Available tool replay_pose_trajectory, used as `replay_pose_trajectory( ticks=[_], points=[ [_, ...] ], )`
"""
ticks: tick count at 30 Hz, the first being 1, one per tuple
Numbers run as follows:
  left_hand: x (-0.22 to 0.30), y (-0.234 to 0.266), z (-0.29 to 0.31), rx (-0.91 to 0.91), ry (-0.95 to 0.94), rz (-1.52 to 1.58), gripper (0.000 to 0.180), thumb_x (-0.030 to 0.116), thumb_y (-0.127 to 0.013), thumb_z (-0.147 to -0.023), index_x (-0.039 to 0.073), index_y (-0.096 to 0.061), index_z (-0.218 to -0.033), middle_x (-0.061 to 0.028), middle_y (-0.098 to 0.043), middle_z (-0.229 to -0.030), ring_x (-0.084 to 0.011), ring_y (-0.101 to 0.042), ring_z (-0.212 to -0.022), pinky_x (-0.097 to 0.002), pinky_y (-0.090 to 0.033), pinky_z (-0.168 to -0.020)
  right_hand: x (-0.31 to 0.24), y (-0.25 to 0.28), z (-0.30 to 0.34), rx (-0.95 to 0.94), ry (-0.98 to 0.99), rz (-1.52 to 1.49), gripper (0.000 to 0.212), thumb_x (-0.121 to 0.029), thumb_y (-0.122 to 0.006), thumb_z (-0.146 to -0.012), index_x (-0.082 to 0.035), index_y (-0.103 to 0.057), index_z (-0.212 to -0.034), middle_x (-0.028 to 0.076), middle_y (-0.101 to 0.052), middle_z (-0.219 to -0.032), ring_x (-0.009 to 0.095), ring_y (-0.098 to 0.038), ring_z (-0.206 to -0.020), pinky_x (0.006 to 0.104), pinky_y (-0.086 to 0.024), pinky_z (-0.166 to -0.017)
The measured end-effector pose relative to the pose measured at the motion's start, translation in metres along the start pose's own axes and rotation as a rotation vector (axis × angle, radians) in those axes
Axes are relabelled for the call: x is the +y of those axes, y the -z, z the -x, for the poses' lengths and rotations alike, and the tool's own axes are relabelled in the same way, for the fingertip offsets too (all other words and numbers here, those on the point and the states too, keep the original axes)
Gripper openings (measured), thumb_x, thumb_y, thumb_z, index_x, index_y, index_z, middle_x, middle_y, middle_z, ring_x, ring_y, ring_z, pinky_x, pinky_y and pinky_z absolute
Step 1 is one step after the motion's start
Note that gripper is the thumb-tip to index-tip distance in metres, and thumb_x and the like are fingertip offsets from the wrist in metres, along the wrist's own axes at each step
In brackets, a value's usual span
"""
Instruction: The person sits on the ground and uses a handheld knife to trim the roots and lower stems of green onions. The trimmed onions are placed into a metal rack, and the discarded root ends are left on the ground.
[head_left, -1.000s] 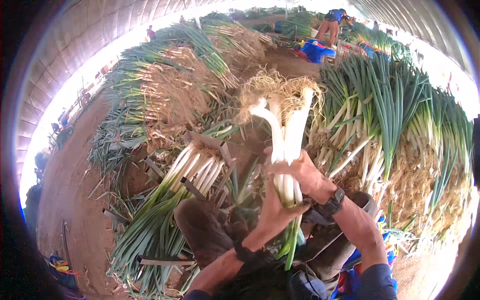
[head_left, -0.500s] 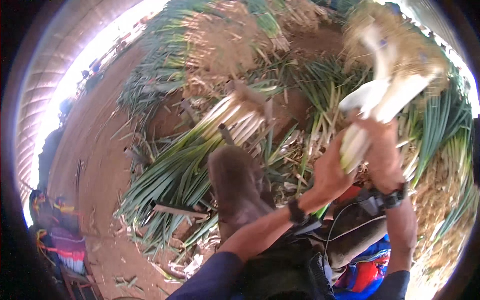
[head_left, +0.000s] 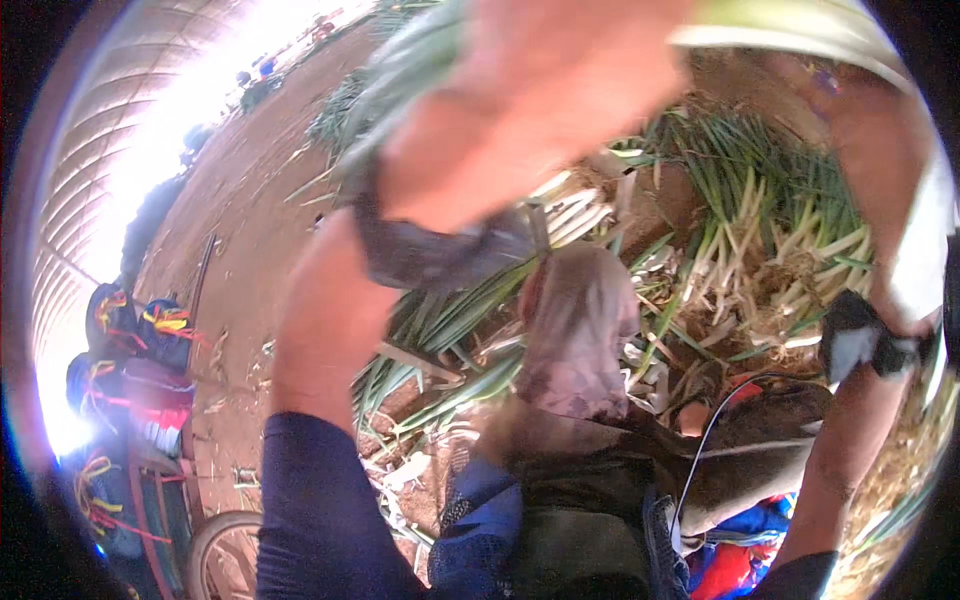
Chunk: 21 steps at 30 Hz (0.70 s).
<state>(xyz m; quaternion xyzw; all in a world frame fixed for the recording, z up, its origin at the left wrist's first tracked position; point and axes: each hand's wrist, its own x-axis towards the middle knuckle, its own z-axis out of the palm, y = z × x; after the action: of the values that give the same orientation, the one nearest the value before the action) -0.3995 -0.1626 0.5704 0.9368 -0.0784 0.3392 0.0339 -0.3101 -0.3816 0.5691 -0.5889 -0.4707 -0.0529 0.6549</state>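
My left hand [head_left: 570, 90] is raised close to the camera and blurred, closed around a leek [head_left: 790, 30]. The leek's green leaves stream off left of the fist, and its pale stalk stretches right along the top edge. At the upper right is my right hand [head_left: 875, 140], in shadow near the far end of that stalk; its fingers are smeared and I cannot tell their grip. A white strip [head_left: 922, 240] that looks like leek shows beside my right wrist. Below, a pile of leeks [head_left: 580, 208] rests among short upright stakes, partly hidden by my left arm.
My knee [head_left: 580, 320] juts up in the middle. Loose leeks [head_left: 755, 215] and trimmings cover the ground beyond it. A white cable [head_left: 715, 425] crosses my lap. At the left stand dark bags with coloured straps [head_left: 150, 330] and a wheel [head_left: 222, 550] on brown soil.
Both hands have come up toward the camera and moved apart, the left one swinging left. The leek stalk, earlier angled up at the right, now lies across the top. The view has shifted left.
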Motion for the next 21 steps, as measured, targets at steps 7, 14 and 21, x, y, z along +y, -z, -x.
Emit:
replay_pose_trajectory(
  ticks=[7, 14, 21],
  points=[
    [-0.201, 0.07, 0.148, 0.007, -0.014, -0.871, 0.066, 0.003, -0.071, -0.078, 0.011, -0.049, -0.14, -0.0189, -0.07, -0.103, -0.035, -0.071, -0.074, -0.0457, -0.058, -0.062, 0.244, 0.013, 0.044, -0.189, -0.634, -0.169, 0.058, -0.029, -0.071, -0.098, 0.006, -0.054, -0.141, 0.015, -0.064, -0.136, 0.024, -0.066, -0.118, 0.0367, -0.053, -0.105],
    [-0.28, 0.009, 0.257, -0.7, 0.565, -0.889, 0.067, 0.005, -0.067, -0.083, 0.011, -0.046, -0.146, -0.0186, -0.071, -0.102, -0.0384, -0.072, -0.09, -0.051, -0.056, -0.081, 0.376, 0.007, 0.157, -0.157, -1.13, -0.049, 0.054, -0.027, -0.073, -0.095, 0.007, -0.057, -0.135, 0.013, -0.07, -0.115, 0.025, -0.071, -0.104, 0.0354, -0.058, -0.1],
    [-0.291, -0.203, 0.244, -0.749, 0.684, -0.235, 0.061, -0.002, -0.065, -0.076, 0.008, -0.051, -0.134, -0.0241, -0.07, -0.107, -0.0443, -0.07, -0.099, -0.0588, -0.054, -0.085, 0.452, -0.078, 0.189, -0.481, -0.995, 0.194, 0.043, -0.023, -0.073, -0.09, 0.006, -0.069, -0.122, 0.015, -0.074, -0.105, 0.024, -0.07, -0.098, 0.0352, -0.055, -0.092]
  ],
)
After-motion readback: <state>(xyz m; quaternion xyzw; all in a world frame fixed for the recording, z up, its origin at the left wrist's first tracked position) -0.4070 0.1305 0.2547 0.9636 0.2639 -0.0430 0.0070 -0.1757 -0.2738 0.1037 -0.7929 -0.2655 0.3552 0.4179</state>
